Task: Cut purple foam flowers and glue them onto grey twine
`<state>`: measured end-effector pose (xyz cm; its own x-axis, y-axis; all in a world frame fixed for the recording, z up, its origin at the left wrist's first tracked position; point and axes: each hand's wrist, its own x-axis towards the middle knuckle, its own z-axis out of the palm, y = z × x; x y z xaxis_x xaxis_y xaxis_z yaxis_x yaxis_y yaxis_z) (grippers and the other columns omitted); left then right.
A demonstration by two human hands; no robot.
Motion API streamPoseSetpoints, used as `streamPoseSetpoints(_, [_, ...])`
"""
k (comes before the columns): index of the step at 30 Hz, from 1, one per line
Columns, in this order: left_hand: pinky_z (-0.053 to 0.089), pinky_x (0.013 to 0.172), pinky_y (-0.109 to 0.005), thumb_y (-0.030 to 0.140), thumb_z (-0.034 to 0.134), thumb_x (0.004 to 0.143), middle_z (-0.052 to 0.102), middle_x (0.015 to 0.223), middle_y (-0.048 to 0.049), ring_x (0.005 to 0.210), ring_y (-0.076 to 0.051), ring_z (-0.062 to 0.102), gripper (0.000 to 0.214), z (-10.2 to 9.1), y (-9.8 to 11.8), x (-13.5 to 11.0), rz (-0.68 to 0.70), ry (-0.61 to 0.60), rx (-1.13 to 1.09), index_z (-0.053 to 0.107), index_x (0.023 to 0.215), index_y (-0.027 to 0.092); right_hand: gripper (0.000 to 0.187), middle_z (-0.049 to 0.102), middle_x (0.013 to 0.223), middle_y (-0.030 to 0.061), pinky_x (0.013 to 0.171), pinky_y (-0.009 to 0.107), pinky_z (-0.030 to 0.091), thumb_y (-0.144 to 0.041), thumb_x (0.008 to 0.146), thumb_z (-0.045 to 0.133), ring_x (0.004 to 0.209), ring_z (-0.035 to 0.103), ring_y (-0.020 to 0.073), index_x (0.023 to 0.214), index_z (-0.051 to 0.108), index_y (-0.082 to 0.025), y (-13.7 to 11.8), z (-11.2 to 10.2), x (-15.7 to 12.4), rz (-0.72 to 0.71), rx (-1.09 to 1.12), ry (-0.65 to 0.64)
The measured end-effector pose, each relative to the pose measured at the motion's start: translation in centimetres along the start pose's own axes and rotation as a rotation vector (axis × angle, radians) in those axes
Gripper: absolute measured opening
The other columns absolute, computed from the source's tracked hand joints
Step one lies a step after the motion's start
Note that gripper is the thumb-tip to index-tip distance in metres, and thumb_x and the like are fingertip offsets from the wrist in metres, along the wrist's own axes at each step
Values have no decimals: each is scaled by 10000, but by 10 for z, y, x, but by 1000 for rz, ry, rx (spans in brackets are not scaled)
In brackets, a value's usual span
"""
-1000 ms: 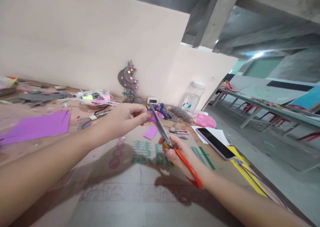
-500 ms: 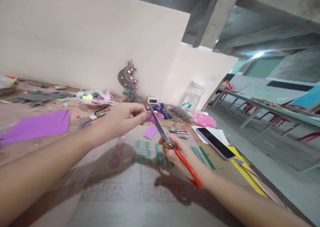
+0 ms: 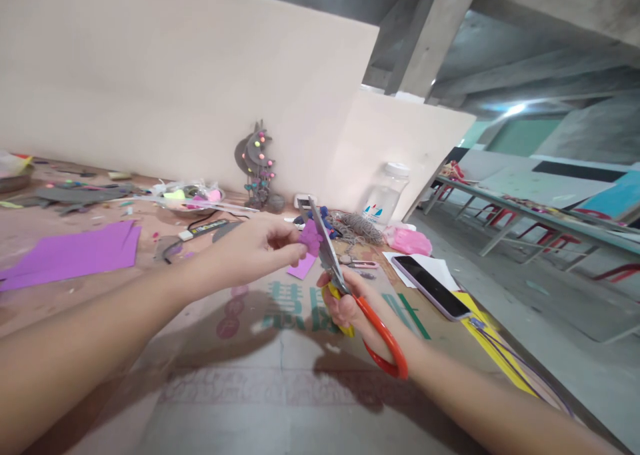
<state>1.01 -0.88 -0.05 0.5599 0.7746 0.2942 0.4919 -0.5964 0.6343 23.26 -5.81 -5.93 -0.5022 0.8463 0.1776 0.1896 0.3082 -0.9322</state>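
Observation:
Between thumb and fingertips, my left hand (image 3: 267,243) pinches a small purple cutout (image 3: 311,237) with a scalloped, flower-like edge. My right hand (image 3: 350,298) grips a pair of scissors (image 3: 327,248) with orange and yellow handles. The blades point up and away, slightly apart, right beside the cutout's right edge. Below the cutout, a purple strip (image 3: 303,267) lies on the printed cardboard (image 3: 240,375). Part of a blue glue gun (image 3: 327,223) shows behind the blades.
Purple sheets (image 3: 80,251) lie at left, near a bowl (image 3: 190,198) of colourful scraps. Grey yarn (image 3: 363,227), a clear jar (image 3: 385,191) and a pink bundle (image 3: 407,239) stand at the back. At right are a phone (image 3: 431,287) and yellow sheets (image 3: 493,341). A beaded moon ornament (image 3: 257,161) leans on the board.
The scissors have swung slightly right and their blades have parted. More of the purple cutout shows now, as my left hand has shifted a little to the right and turned.

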Motion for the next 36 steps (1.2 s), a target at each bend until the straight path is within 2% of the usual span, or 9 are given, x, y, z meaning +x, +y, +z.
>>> streamPoseSetpoints(3, [405, 610, -242, 414, 444, 866, 635, 740, -3, 706, -155, 577, 317, 1, 2, -1, -3, -39, 44, 636, 792, 173, 511, 355, 733, -28, 517, 235, 300, -654, 838, 457, 587, 314, 99, 1053, 437, -191, 1, -1, 0, -3, 1, -22])
streamPoseSetpoints(7, [428, 657, -253, 470, 437, 871, 649, 780, -8, 736, -160, 588, 351, 0, -4, 0, 17, 43, -23, 634, 855, 180, 511, 362, 729, -26, 521, 244, 313, -659, 837, 451, 582, 332, 106, 1052, 435, -197, 1, -1, 0, 5, -17, -11])
streamPoseSetpoints(12, [423, 640, -241, 404, 477, 853, 639, 731, 2, 700, -143, 574, 284, 2, -4, 0, 27, 113, -40, 621, 764, 176, 521, 364, 720, -30, 519, 246, 309, -668, 836, 439, 572, 327, 105, 1057, 429, -196, 0, 0, 0, -4, -10, -19])
streamPoseSetpoints(17, [405, 618, -236, 345, 486, 852, 617, 677, 8, 664, -131, 560, 257, 7, 1, -1, 33, 109, -58, 616, 725, 164, 515, 356, 714, -32, 517, 244, 305, -662, 839, 442, 575, 313, 103, 1046, 436, -190, -2, 0, 0, -4, -19, -10])
streamPoseSetpoints(22, [420, 650, -245, 381, 453, 877, 636, 734, -1, 706, -141, 582, 281, 4, -5, -1, 44, 95, -86, 599, 763, 170, 486, 377, 736, -25, 524, 240, 324, -644, 852, 441, 584, 344, 100, 1039, 442, -195, -2, -1, 0, -11, -5, -39])
streamPoseSetpoints(26, [413, 641, -245, 386, 453, 874, 643, 733, 2, 712, -149, 577, 284, 2, -4, -2, 41, 101, -10, 600, 747, 178, 506, 383, 750, -16, 536, 244, 339, -653, 859, 411, 593, 354, 105, 1066, 443, -192, 1, -2, -1, -34, -32, -30])
streamPoseSetpoints(36, [396, 617, -244, 369, 477, 861, 636, 724, -3, 705, -151, 568, 272, 4, -2, 0, 27, 104, -6, 601, 717, 174, 486, 356, 732, -27, 530, 242, 331, -639, 875, 395, 583, 347, 102, 1064, 419, -192, -3, -3, -1, 7, -38, -68])
